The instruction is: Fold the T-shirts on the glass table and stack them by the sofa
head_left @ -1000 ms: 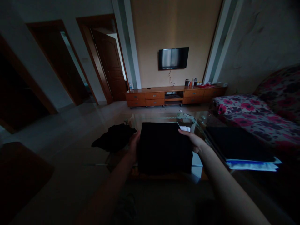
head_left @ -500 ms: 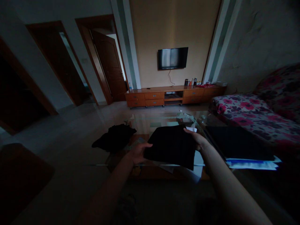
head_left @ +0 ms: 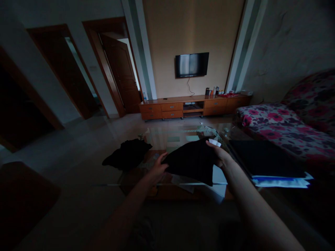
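Note:
A folded black cloth (head_left: 192,160), perhaps a garment, is held over the front of the glass coffee table (head_left: 157,139). My right hand (head_left: 220,153) grips its upper right side, thumb on top, fingers hidden beneath. A small white piece (head_left: 215,142) sticks out beyond that thumb; whether it is a label or paper I cannot tell. At the cloth's left corner, my left hand (head_left: 158,169) pinches the fabric between thumb and finger. Left of it lies a crumpled black cloth (head_left: 128,153) on the table.
A dark flat stack with blue and white edges (head_left: 269,160) lies at the right. Papers (head_left: 214,191) show near the table's front edge. Beyond stand a wooden TV cabinet (head_left: 172,108), a flowered sofa (head_left: 277,122) and a wooden door (head_left: 120,66). A brown piece of furniture (head_left: 26,188) stands at left.
The left side of the held cloth has narrowed from a squarish shape to a pointed corner. My left hand has moved slightly up and right; the right hand has barely moved.

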A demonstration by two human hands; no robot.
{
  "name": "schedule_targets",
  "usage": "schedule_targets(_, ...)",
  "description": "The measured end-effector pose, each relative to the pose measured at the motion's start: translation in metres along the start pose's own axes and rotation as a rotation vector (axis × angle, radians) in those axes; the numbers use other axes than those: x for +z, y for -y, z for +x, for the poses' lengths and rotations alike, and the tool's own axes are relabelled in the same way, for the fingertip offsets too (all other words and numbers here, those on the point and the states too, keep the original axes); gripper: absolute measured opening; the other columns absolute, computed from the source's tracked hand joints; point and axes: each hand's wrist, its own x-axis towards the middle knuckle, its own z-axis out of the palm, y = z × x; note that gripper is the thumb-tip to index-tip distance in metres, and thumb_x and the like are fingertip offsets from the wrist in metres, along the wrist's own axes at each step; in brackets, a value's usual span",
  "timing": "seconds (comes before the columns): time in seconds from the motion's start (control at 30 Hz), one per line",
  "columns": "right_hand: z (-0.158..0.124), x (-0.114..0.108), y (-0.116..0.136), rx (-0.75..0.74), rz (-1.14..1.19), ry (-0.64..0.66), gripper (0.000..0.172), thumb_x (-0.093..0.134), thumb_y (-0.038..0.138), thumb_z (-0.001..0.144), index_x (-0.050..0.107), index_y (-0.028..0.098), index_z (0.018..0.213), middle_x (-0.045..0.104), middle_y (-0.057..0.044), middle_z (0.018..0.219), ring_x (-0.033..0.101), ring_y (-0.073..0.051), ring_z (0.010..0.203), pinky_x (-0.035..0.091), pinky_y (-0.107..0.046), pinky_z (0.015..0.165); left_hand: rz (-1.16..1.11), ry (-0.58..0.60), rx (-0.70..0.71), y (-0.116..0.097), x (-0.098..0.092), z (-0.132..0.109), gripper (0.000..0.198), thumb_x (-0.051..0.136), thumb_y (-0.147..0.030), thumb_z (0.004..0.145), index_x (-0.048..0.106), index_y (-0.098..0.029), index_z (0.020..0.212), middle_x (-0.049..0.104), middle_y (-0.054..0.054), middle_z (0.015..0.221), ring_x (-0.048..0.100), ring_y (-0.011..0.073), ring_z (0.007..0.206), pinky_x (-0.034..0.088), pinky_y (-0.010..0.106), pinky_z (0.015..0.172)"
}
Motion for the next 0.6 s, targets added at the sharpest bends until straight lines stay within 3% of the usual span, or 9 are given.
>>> schedule_targets(0.1, -0.002, 0.003, -0.001, 0.015, 0.041, -0.026, 0.013, 0.056, 0.021, 0.097, 0.064, 0.016, 0.088, 0.072, -0.005, 0.067, 0.073, -0.017, 0.067, 0.060, -0.024, 0.068, 0.033, -0.090, 0.037, 0.010, 0.001, 0.008, 0.070, 0.056, -0.003, 0.070, 0.054, -0.024, 0.137, 0.073, 0.008, 0.106, 0.065, 0.0141, 0.065, 0.054, 0.025, 0.057)
schedule_targets(0.23, 0.004, -0.004, 0.001, -0.055, 0.081, -0.028, 0.007, 0.059, 0.018, 0.094, 0.064, 0.016, 0.090, 0.073, -0.006, 0.073, 0.072, -0.016, 0.070, 0.059, -0.023, 0.069, -0.105, -0.129, -0.018, 0.008, -0.004, 0.015, 0.057, 0.050, -0.005, 0.078, 0.058, -0.024, 0.131, 0.074, 0.008, 0.097, 0.069, 0.0172, 0.069, 0.059, 0.031, 0.065)
schedule_targets(0.37, 0.010, -0.010, 0.003, -0.126, 0.120, -0.025, 0.005, 0.062, 0.017, 0.091, 0.065, 0.016, 0.095, 0.075, -0.006, 0.079, 0.071, -0.015, 0.073, 0.059, -0.023, 0.071, -0.263, -0.094, -0.052, 0.003, -0.003, 0.016, 0.044, 0.050, -0.004, 0.083, 0.060, -0.017, 0.124, 0.074, 0.011, 0.096, 0.072, 0.0194, 0.079, 0.060, 0.035, 0.074)
schedule_targets(0.5, 0.011, -0.012, 0.004, -0.126, 0.130, -0.061, 0.007, 0.063, 0.019, 0.090, 0.066, 0.017, 0.096, 0.075, -0.005, 0.081, 0.072, -0.015, 0.074, 0.060, -0.024, 0.074, -0.356, -0.070, -0.088, -0.007, -0.003, 0.014, 0.055, 0.045, 0.001, 0.080, 0.055, -0.017, 0.132, 0.074, 0.010, 0.094, 0.072, 0.0168, 0.077, 0.059, 0.032, 0.075)
schedule_targets(0.6, 0.008, -0.010, 0.007, -0.142, 0.145, -0.030, 0.008, 0.064, 0.021, 0.090, 0.067, 0.019, 0.097, 0.077, -0.004, 0.084, 0.074, -0.017, 0.079, 0.062, -0.028, 0.079, -0.501, -0.018, -0.001, -0.023, -0.012, 0.009, 0.052, 0.047, -0.003, 0.081, 0.057, -0.017, 0.130, 0.074, 0.009, 0.093, 0.072, 0.0164, 0.077, 0.059, 0.030, 0.075)
